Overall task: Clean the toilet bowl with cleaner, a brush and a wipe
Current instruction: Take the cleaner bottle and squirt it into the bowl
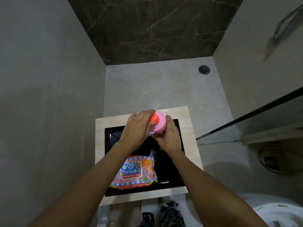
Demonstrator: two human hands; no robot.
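Note:
A pink cleaner bottle [160,122] with an orange-red cap [152,119] stands over the black basin [113,136] in a beige counter. My left hand [137,128] grips the cap from the left. My right hand [170,136] wraps the bottle's body from the right. A pink pack of wet wipes [135,172] lies at the basin's near left corner. The white toilet bowl [278,212] shows only in part at the bottom right. No brush is in view.
Grey walls close in on the left and right, with a dark marble wall behind. A floor drain [204,69] sits far right. A glass panel edge [246,118] runs on the right, above a round metal fitting [270,159]. My feet [164,215] are below the counter.

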